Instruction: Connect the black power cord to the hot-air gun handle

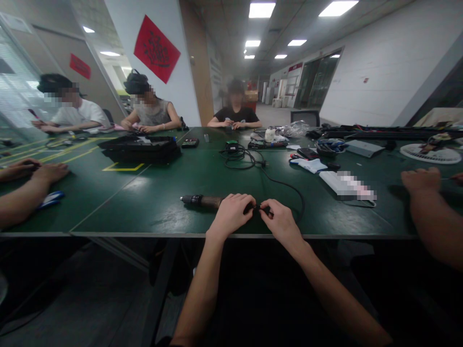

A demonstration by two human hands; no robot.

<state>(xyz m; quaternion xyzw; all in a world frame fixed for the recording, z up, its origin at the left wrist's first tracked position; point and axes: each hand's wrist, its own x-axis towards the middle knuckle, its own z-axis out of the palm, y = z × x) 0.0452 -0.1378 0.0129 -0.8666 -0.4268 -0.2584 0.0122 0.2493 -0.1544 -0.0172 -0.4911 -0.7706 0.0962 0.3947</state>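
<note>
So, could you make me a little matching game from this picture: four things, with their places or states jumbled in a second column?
Things
1. brown-and-black tool
2. red diamond-shaped sign
3. round white part
4. the camera wearer's right hand

Places and states
A. on the white pillar
B. pinching a small dark piece
C. lying on the green table, metal tip toward the picture's left
D. near the picture's right edge

Right pairs: 1-C; 2-A; 3-D; 4-B.
</note>
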